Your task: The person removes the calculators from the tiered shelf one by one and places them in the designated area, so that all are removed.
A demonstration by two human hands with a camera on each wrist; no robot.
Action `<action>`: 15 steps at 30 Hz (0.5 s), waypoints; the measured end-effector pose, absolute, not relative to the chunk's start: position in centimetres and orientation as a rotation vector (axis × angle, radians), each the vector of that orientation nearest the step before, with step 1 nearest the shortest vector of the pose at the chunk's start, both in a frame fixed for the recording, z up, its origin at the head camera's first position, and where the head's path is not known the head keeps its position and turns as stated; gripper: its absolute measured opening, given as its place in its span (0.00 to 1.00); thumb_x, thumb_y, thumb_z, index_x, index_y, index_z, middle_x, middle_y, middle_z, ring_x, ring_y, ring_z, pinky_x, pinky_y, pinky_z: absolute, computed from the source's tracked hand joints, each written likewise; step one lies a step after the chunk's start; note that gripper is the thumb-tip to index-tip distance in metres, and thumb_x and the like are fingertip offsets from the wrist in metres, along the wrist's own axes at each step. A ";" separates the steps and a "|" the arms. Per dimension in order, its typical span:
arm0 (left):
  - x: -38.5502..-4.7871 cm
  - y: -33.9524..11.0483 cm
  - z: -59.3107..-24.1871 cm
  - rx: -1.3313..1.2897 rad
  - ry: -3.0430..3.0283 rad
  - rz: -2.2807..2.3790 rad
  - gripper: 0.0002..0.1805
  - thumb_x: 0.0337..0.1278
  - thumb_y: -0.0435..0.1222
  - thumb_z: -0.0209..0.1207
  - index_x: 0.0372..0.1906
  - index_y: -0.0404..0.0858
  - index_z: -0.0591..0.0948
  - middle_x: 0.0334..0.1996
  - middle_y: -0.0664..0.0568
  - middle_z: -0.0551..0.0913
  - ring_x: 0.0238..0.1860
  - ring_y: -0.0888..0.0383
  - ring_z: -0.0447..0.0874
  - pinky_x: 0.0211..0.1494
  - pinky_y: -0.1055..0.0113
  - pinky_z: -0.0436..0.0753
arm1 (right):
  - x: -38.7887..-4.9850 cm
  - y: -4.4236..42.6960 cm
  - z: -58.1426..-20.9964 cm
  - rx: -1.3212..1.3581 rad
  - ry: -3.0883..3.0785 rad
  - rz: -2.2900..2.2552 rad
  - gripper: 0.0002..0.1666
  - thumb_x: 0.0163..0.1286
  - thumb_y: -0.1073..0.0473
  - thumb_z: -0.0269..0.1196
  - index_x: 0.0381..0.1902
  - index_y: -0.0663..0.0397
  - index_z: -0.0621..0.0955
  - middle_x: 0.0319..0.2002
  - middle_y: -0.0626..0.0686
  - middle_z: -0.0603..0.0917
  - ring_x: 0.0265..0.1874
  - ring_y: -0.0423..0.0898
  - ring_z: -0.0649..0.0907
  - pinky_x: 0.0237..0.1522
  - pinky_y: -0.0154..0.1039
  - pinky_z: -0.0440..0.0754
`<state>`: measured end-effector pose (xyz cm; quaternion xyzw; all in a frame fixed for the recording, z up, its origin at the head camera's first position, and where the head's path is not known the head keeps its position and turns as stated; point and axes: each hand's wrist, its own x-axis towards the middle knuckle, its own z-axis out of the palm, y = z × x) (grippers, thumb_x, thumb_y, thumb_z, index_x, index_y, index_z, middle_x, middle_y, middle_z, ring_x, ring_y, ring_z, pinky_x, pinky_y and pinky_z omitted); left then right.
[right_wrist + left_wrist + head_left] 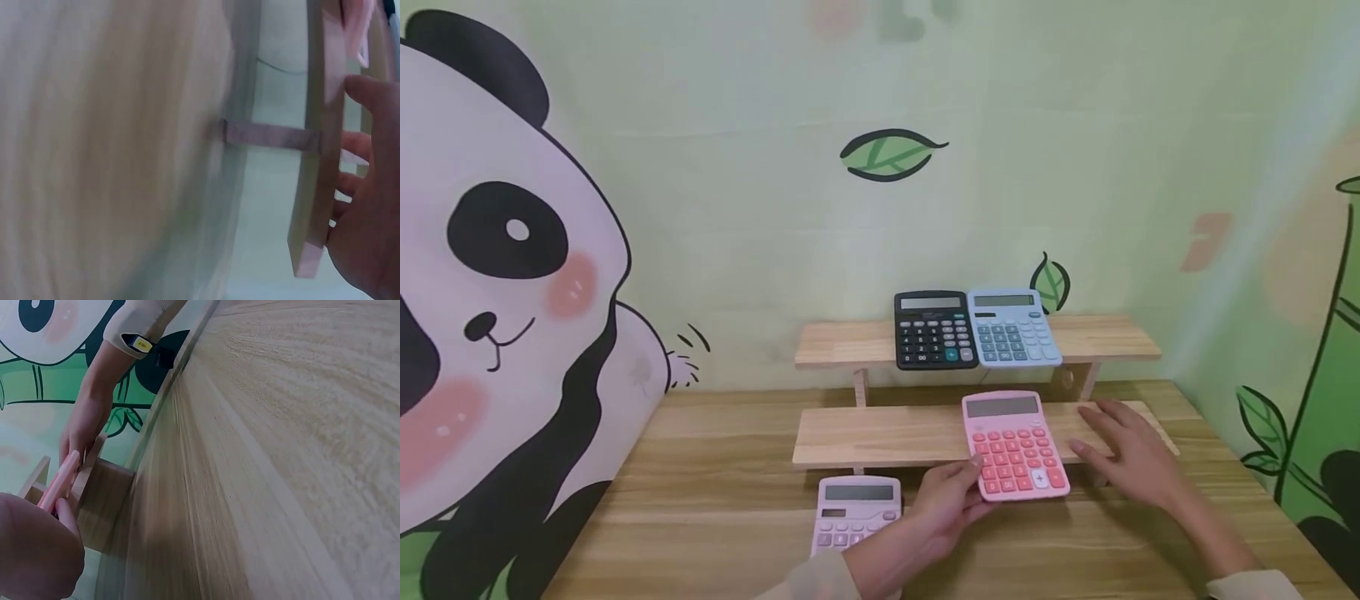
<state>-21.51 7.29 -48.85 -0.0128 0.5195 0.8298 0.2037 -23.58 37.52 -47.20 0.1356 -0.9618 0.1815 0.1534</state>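
A pink calculator (1015, 446) leans at the lower wooden shelf (880, 435), its lower left edge pinched by the left hand (936, 508). In the left wrist view the left hand (37, 550) has its thumb along the pink calculator (59, 482), seen edge-on. Just right of the calculator, the right hand (1131, 454) lies over the right part of the lower shelf, fingers extended and not on the calculator. In the right wrist view the right hand (375, 187) is beside the shelf board (328, 125), fingers spread around its edge.
A black calculator (934, 330) and a light blue calculator (1013, 327) stand side by side on the upper shelf (842, 343). A pale purple calculator (857, 512) is on the wooden table (700, 500), left of the left forearm and partly covered by it.
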 end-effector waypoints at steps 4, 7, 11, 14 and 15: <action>-21.4 6.9 -48.6 -0.020 1.457 2.295 0.23 0.82 0.37 0.54 0.67 0.22 0.73 0.50 0.39 0.89 0.53 0.45 0.91 0.58 0.54 0.89 | -23.7 38.6 -46.4 0.368 -2.802 0.630 0.42 0.75 0.41 0.67 0.71 0.68 0.75 0.71 0.74 0.71 0.70 0.76 0.67 0.67 0.79 0.66; -21.2 6.4 -48.6 0.003 1.455 2.275 0.24 0.81 0.36 0.55 0.69 0.24 0.72 0.51 0.40 0.89 0.52 0.44 0.91 0.58 0.53 0.89 | -24.2 39.1 -46.1 0.321 -2.841 0.745 0.45 0.74 0.38 0.68 0.73 0.68 0.73 0.72 0.74 0.70 0.71 0.77 0.66 0.67 0.81 0.63; -20.7 5.5 -49.0 0.041 1.448 2.254 0.25 0.80 0.36 0.57 0.71 0.25 0.70 0.52 0.40 0.88 0.52 0.43 0.90 0.58 0.51 0.89 | -24.8 39.4 -46.2 0.254 -2.881 0.851 0.50 0.72 0.33 0.68 0.75 0.66 0.71 0.74 0.74 0.67 0.73 0.78 0.63 0.67 0.82 0.60; -20.2 4.7 -49.3 0.079 1.446 2.241 0.24 0.79 0.35 0.57 0.70 0.27 0.70 0.52 0.40 0.88 0.53 0.42 0.90 0.58 0.49 0.89 | -25.0 39.3 -46.6 0.246 -2.871 0.858 0.51 0.70 0.32 0.69 0.74 0.66 0.73 0.74 0.73 0.68 0.72 0.76 0.64 0.68 0.81 0.60; -19.9 4.4 -49.3 0.089 1.447 2.235 0.24 0.79 0.35 0.57 0.70 0.27 0.70 0.52 0.39 0.88 0.53 0.42 0.90 0.58 0.48 0.89 | -25.1 39.2 -46.7 0.248 -2.866 0.851 0.51 0.70 0.33 0.70 0.73 0.67 0.73 0.74 0.73 0.69 0.72 0.76 0.64 0.68 0.81 0.61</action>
